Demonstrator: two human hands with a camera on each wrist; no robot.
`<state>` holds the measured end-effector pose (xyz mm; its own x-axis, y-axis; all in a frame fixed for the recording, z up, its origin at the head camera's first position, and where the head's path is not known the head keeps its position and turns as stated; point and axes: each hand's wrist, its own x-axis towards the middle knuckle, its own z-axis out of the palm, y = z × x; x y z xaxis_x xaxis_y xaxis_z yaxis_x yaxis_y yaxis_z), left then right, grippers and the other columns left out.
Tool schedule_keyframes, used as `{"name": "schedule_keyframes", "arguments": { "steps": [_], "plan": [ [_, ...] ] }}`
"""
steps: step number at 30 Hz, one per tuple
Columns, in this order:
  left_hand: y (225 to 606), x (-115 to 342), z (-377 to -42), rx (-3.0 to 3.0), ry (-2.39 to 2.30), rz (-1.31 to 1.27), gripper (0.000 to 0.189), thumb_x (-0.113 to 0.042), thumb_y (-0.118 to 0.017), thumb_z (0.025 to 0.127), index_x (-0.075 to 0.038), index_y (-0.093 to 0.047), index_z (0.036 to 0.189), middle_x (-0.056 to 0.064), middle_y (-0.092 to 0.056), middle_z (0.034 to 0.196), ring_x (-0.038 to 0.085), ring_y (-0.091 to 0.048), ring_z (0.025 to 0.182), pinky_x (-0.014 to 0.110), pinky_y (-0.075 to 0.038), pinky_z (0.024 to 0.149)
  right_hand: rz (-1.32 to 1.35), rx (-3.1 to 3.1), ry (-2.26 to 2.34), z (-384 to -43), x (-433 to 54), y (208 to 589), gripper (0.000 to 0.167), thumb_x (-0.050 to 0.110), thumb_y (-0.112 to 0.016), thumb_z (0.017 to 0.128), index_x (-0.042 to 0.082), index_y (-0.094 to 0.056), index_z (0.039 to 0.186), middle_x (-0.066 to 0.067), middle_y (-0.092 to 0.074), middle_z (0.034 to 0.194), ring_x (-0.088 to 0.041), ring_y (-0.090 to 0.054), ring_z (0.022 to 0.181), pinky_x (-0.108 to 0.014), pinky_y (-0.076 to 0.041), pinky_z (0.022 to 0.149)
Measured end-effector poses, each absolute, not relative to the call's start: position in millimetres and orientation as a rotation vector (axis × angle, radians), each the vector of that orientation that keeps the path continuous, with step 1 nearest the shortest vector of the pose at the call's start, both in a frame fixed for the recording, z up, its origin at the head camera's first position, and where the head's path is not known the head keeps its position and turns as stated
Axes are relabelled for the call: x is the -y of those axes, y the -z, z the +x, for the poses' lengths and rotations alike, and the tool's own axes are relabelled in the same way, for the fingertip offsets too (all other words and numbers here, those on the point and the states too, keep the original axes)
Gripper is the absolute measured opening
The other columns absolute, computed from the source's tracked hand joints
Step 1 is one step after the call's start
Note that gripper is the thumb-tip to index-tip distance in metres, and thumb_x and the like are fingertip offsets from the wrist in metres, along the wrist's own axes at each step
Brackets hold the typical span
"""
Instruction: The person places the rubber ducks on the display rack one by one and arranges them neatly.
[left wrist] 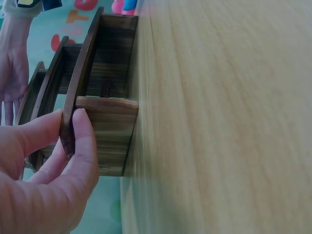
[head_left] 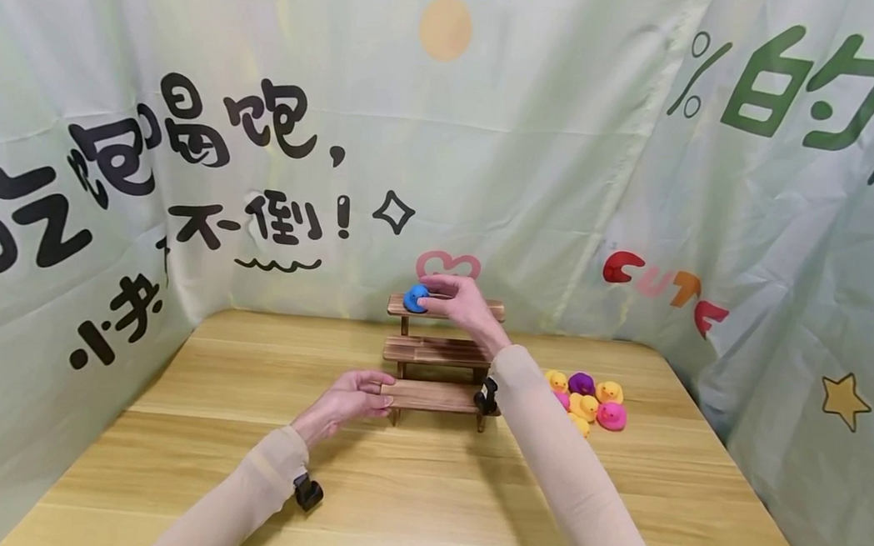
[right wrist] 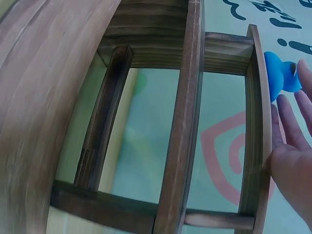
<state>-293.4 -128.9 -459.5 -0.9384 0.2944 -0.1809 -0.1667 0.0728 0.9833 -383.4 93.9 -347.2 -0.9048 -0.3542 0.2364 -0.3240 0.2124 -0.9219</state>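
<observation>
A three-step wooden display stand (head_left: 435,351) stands on the table. My left hand (head_left: 350,399) grips the left end of its lowest board; the left wrist view shows the thumb and fingers (left wrist: 84,141) on either side of that board. On the top board, near its left end, sits a blue rubber duck (head_left: 414,299). My right hand (head_left: 465,304) reaches over from the right and holds the duck lightly, thumb at its side and a finger by its head. In the right wrist view the blue duck (right wrist: 275,75) rests against the board, partly behind the fingers.
Several yellow, pink and purple rubber ducks (head_left: 583,405) lie in a group on the table (head_left: 423,498), right of the stand and partly behind my right sleeve (head_left: 557,447). A printed cloth (head_left: 535,145) hangs behind and along both sides.
</observation>
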Motion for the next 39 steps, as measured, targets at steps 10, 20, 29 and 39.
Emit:
{"name": "schedule_keyframes", "arguments": {
  "steps": [10, 20, 29, 39],
  "plan": [
    [459, 128, -294, -2.022, -1.937, 0.121, 0.039, 0.007, -0.066, 0.087, 0.005, -0.057, 0.125, 0.01, -0.056, 0.098, 0.02, -0.068, 0.085, 0.035, -0.059, 0.085, -0.629, -2.455, 1.858, -381, -110, 346, 0.041, 0.01, -0.074, 0.087, 0.001, -0.063, 0.126, -0.016, -0.068, 0.119, -0.022, -0.064, 0.107, -0.032, -0.054, 0.092],
    [459, 129, -294, -2.031, -1.922, 0.132, 0.04, 0.008, -0.065, 0.087, 0.005, -0.055, 0.126, 0.012, -0.057, 0.101, 0.02, -0.067, 0.084, 0.038, -0.058, 0.087, -0.639, -2.404, 1.841, -376, -127, 344, 0.034, 0.01, -0.07, 0.09, 0.003, -0.065, 0.123, -0.02, -0.068, 0.117, -0.03, -0.067, 0.104, -0.049, -0.054, 0.093],
    [459, 128, -293, -2.026, -1.92, 0.134, 0.041, 0.008, -0.065, 0.087, 0.006, -0.055, 0.126, 0.011, -0.057, 0.098, 0.021, -0.067, 0.085, 0.039, -0.058, 0.088, -0.673, -2.493, 1.759, -365, -144, 346, 0.03, 0.015, -0.071, 0.091, 0.005, -0.068, 0.119, -0.012, -0.072, 0.109, -0.031, -0.067, 0.098, -0.028, -0.054, 0.07],
    [459, 128, -294, -2.029, -1.914, 0.136, 0.04, 0.008, -0.065, 0.088, 0.006, -0.055, 0.127, 0.012, -0.058, 0.099, 0.021, -0.067, 0.084, 0.039, -0.058, 0.088, -0.659, -2.539, 1.691, -353, -167, 349, 0.031, 0.017, -0.071, 0.091, 0.004, -0.067, 0.119, -0.017, -0.071, 0.11, -0.012, -0.066, 0.081, -0.037, -0.056, 0.07]
  ]
}}
